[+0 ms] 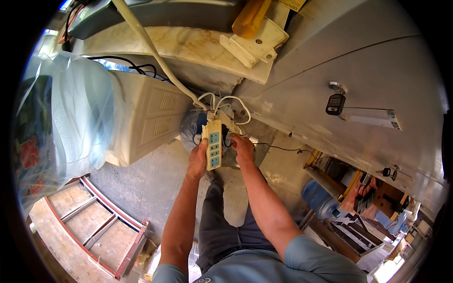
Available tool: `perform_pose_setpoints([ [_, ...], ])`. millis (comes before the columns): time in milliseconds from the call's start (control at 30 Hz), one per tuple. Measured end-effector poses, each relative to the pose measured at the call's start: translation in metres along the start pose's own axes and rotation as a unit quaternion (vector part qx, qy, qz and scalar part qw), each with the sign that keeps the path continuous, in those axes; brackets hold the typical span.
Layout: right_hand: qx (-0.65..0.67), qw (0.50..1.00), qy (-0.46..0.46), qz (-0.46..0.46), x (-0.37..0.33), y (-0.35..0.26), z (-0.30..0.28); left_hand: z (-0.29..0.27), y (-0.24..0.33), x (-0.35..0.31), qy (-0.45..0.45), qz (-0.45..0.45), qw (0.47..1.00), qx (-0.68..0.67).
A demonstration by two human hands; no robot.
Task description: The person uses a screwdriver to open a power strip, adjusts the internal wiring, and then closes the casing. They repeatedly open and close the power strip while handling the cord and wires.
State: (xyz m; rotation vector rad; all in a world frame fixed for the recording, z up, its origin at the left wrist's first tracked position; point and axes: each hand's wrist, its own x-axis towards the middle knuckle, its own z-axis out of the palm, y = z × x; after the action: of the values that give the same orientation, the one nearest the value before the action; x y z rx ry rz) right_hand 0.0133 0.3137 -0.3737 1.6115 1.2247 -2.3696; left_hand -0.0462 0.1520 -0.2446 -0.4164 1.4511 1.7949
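Observation:
A cream power strip (214, 146) with teal socket faces is held upright in front of me. My left hand (198, 155) is closed around its left edge, near the lower end. On the other side my right hand (243, 147) has its fingers bent together beside the strip, next to a pale piece (230, 123) and a dark loop of cord. What its fingertips grip is too small to tell. White wires (236, 99) curl out at the strip's top end, where a thick cream cable (160, 63) comes down to it.
A grey metal cabinet (302, 80) with keys in its locks fills the right. A marble-look shelf (188, 40) crosses the top, bearing a white plastic block (255, 42). Left stand a cream appliance (146, 113) and plastic-wrapped goods (75, 108). A clear water bottle (189, 127) is behind the strip.

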Motion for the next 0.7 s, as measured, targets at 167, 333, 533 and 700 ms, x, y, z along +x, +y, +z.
perform_pose_setpoints([
  [167, -0.04, 0.998, 0.022, 0.05, -0.008, -0.012, 0.014, 0.001, -0.001, 0.001, -0.001, 0.004, 1.0, -0.01],
  [333, -0.06, 0.993, 0.023, 0.096, -0.018, -0.033, 0.037, -0.001, -0.005, 0.004, 0.014, -0.012, 1.0, -0.017],
  [533, 0.125, 0.98, 0.001, 0.157, -0.01, -0.022, 0.043, 0.002, -0.003, 0.004, 0.023, -0.017, 1.0, -0.009],
  [700, 0.158, 0.971, -0.008, 0.181, -0.001, -0.007, 0.042, 0.0, -0.001, 0.006, 0.028, -0.018, 0.999, 0.004],
])
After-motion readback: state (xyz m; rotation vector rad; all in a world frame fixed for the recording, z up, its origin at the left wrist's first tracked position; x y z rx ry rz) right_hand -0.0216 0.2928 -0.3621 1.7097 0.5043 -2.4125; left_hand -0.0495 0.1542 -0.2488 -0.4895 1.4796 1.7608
